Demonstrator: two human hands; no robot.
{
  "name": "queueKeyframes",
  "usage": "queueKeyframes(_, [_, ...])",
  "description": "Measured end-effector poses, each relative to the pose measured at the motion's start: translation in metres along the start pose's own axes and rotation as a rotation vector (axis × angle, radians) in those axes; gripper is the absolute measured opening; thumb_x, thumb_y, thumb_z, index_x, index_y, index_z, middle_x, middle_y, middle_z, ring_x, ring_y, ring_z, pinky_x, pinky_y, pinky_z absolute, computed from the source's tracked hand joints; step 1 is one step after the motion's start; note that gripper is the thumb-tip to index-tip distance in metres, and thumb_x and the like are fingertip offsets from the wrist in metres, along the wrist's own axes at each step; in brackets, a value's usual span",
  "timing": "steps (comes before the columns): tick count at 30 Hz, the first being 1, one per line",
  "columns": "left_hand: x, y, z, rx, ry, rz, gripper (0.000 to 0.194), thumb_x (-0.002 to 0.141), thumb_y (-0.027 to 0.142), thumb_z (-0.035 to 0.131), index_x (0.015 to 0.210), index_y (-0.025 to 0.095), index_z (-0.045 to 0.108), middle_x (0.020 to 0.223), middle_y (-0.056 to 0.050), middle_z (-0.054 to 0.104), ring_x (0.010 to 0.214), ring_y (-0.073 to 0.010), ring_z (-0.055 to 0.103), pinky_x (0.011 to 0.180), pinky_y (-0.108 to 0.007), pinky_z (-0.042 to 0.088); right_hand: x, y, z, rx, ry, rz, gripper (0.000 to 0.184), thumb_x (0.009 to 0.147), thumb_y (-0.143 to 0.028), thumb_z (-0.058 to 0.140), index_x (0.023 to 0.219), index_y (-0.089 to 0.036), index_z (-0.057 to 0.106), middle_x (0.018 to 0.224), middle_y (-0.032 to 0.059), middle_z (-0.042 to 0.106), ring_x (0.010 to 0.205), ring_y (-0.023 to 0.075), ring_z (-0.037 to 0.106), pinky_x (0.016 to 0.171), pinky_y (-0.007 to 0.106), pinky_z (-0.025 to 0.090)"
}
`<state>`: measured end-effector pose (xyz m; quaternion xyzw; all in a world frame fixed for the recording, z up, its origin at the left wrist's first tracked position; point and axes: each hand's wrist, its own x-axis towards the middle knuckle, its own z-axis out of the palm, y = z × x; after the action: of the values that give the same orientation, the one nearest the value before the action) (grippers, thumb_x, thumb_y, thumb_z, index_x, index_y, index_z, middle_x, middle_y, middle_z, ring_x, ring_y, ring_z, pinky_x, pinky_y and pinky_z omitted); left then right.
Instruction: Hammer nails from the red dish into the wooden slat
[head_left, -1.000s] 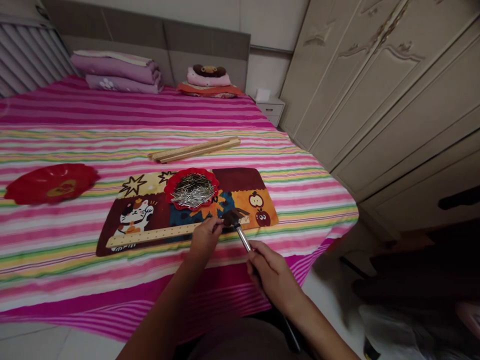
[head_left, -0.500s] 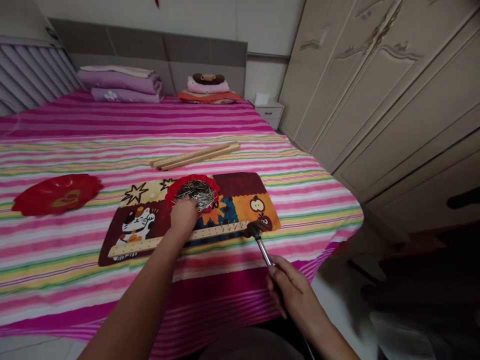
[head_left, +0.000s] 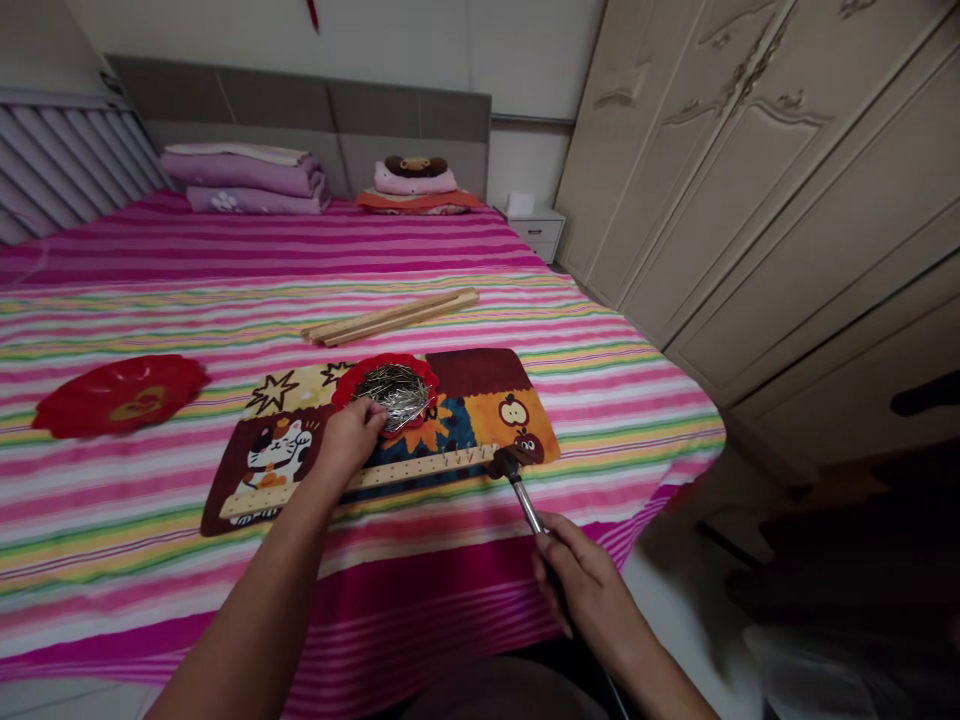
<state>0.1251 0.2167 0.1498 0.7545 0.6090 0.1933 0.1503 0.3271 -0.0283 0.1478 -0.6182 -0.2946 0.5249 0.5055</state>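
Observation:
My left hand (head_left: 351, 437) is at the near-left rim of a small red bowl (head_left: 339, 393) with a scalloped edge. Its fingers are pinched together beside the heap of loose nails (head_left: 397, 388) in the bowl; whatever they hold is too small to make out. Gripped in my right hand (head_left: 581, 575) is a hammer (head_left: 529, 507) with a metal shaft and dark head. That head rests by the right end of a pale wooden strip (head_left: 405, 469) with rows of holes. Several nails (head_left: 469, 455) stand upright near that end. My left forearm covers part of the strip.
Under the strip and bowl lies a patterned mat (head_left: 480, 365) on a striped bed (head_left: 622, 400). Behind it are wooden strips (head_left: 394, 317). A red plate (head_left: 112, 395) lies to the left. Folded bedding (head_left: 247, 180) sits by the headboard; a wardrobe (head_left: 720, 190) stands at right.
My left hand has drawn back slightly left and toward me, from over the nails to the bowl's near rim. The right hand and hammer have hardly moved. The view has tilted up a little.

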Motion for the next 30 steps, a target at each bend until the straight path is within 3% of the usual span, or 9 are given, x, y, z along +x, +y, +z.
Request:
queueKeyframes(4, [-0.015, 0.003, 0.003, -0.684, -0.069, -0.14, 0.033, 0.059, 0.044, 0.066, 0.079, 0.018, 0.062, 0.061, 0.001, 0.061, 0.052, -0.0123, 0.052, 0.049, -0.024, 0.039, -0.001, 0.0, 0.001, -0.001, -0.007, 0.003, 0.034, 0.081, -0.048, 0.051, 0.099, -0.019, 0.051, 0.058, -0.0079, 0.048, 0.034, 0.0044, 0.035, 0.031, 0.017, 0.024])
queueKeyframes(8, [-0.033, 0.014, 0.008, -0.979, -0.158, -0.23, 0.043, 0.045, 0.043, 0.076, 0.074, 0.015, 0.062, 0.056, 0.002, 0.059, 0.051, -0.0097, 0.051, 0.046, -0.022, 0.039, -0.004, -0.002, 0.002, -0.013, 0.0, -0.004, 0.033, 0.082, -0.047, 0.051, 0.1, -0.019, 0.051, 0.059, -0.0077, 0.049, 0.034, 0.0043, 0.035, 0.031, 0.017, 0.025])
queueKeyframes(18, [-0.048, 0.02, 0.027, -1.111, -0.201, -0.302, 0.043, 0.043, 0.038, 0.079, 0.073, 0.013, 0.059, 0.054, 0.0, 0.062, 0.048, -0.0095, 0.054, 0.043, -0.02, 0.039, -0.003, 0.003, 0.0, 0.005, -0.003, -0.004, 0.028, 0.082, -0.046, 0.05, 0.092, -0.019, 0.051, 0.055, -0.0084, 0.046, 0.033, 0.0041, 0.033, 0.03, 0.017, 0.024])
queueKeyframes(22, [-0.05, 0.018, 0.031, -1.155, -0.156, -0.323, 0.042, 0.044, 0.033, 0.078, 0.073, 0.017, 0.053, 0.049, 0.003, 0.06, 0.043, -0.0097, 0.051, 0.039, -0.019, 0.035, -0.002, 0.004, 0.0, -0.013, -0.011, 0.001, 0.027, 0.083, -0.045, 0.049, 0.091, -0.019, 0.051, 0.053, -0.0087, 0.045, 0.032, 0.0042, 0.033, 0.03, 0.017, 0.023])
queueKeyframes(30, [-0.051, 0.014, 0.03, -1.148, -0.208, -0.399, 0.035, 0.042, 0.027, 0.075, 0.073, 0.013, 0.067, 0.069, -0.002, 0.069, 0.06, -0.0099, 0.059, 0.056, -0.023, 0.046, 0.0, 0.007, 0.0, -0.019, -0.028, -0.004, 0.028, 0.082, -0.044, 0.049, 0.096, -0.019, 0.049, 0.057, -0.0081, 0.048, 0.033, 0.0049, 0.035, 0.029, 0.017, 0.024])
